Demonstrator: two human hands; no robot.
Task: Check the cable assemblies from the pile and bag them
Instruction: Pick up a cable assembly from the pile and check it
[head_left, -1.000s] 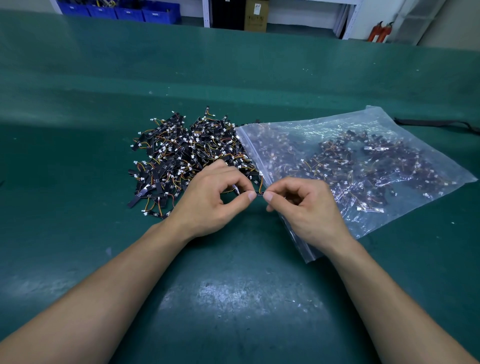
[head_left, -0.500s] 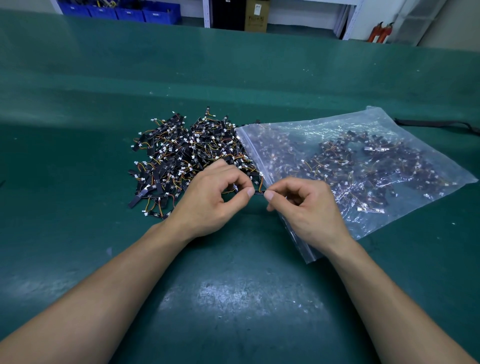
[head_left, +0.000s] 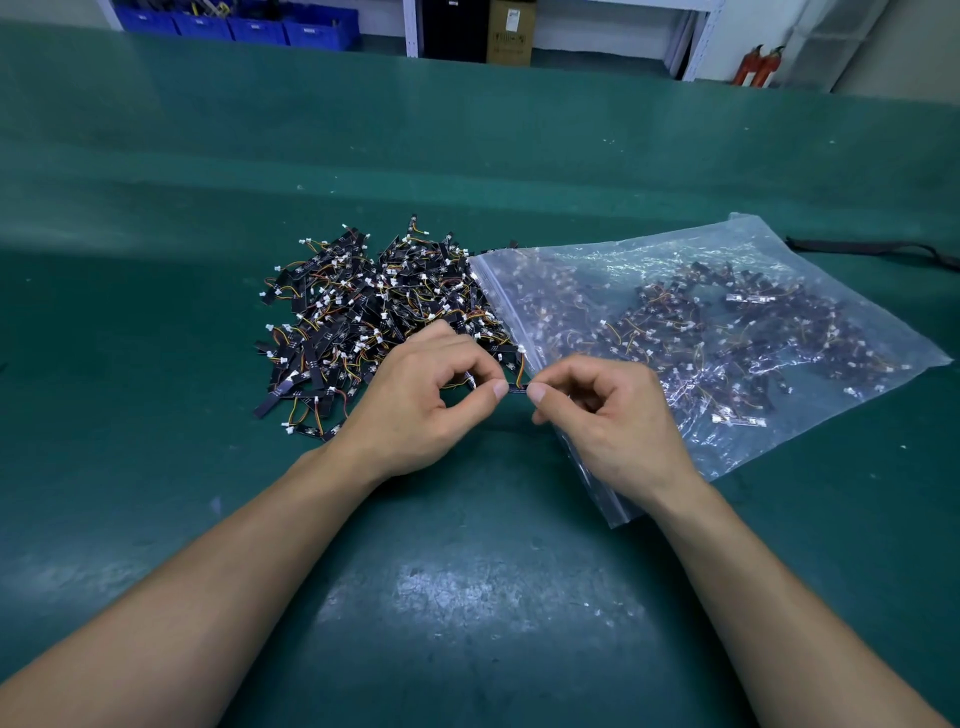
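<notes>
The left hand (head_left: 415, 400) and the right hand (head_left: 610, 421) each pinch one end of a small black cable assembly (head_left: 517, 389). Each grip is closed on it. The piece sits just above the green desk (head_left: 467, 597), right by the mouth of the clear bag (head_left: 753, 291). The pile (head_left: 363, 312) lies to the far left. Almost nothing has moved in the last second. I think this piece is still being checked, not bagged yet.

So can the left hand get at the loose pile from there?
Probably yes: the left hand sits right at the pile, nothing between, but it pinches one cable assembly with the right hand.
</notes>
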